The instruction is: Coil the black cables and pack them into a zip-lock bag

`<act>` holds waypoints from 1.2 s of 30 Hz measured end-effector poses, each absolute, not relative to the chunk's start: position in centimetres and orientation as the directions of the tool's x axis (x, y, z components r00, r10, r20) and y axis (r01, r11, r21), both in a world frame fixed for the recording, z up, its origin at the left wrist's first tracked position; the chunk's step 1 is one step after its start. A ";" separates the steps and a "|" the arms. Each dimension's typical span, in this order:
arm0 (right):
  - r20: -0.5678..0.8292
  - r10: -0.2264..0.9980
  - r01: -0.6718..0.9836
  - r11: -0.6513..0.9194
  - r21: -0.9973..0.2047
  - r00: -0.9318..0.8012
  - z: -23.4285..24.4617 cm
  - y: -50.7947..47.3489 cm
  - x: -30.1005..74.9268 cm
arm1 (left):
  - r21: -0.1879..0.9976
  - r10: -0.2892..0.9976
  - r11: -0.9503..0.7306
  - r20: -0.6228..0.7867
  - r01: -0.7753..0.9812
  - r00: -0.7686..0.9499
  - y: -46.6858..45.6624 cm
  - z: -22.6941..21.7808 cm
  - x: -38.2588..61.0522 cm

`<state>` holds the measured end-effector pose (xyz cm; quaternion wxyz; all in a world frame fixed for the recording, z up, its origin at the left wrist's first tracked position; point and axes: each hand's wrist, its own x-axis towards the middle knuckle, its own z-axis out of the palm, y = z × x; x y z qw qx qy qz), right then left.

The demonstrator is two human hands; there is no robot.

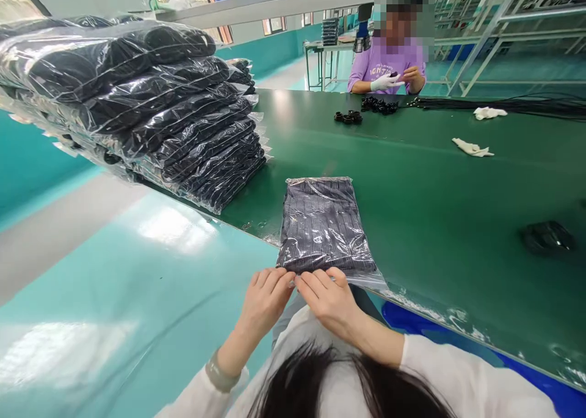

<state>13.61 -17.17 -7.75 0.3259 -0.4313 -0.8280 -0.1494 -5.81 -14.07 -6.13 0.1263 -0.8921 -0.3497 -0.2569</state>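
Note:
A clear plastic zip bag (pixel 325 226) packed with dark ribbed pieces lies flat on the green table, its sealing edge towards me at the table's front edge. My left hand (pixel 265 296) grips the left end of that edge with curled fingers. Close beside it, my right hand (pixel 327 299) pinches the same edge near its middle, the fingertips bent over the plastic. The thumbs are mostly hidden beneath. To the right of my hands, a strip of the bag's clear edge (pixel 370 279) shows free.
A tall stack of filled clear bags (pixel 183 113) stands at the left. Across the green table (pixel 425 223) sits a person in purple (pixel 389 61), handling small parts near black rings (pixel 348 117). White gloves (pixel 473 148) and a dark coiled item (pixel 547 237) lie at the right.

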 end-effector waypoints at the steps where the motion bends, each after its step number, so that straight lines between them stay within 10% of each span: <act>1: 0.664 0.637 0.824 0.563 -0.055 -0.391 -8.0 -17.6 14.3 | -0.049 0.552 -0.729 0.548 0.682 0.629 -14.1 -6.2 -5.3; 36: 0.649 0.680 0.838 0.533 -0.117 -0.341 -8.9 -17.9 20.1 | 0.003 0.396 -0.877 0.573 0.481 0.718 -12.9 -7.6 1.1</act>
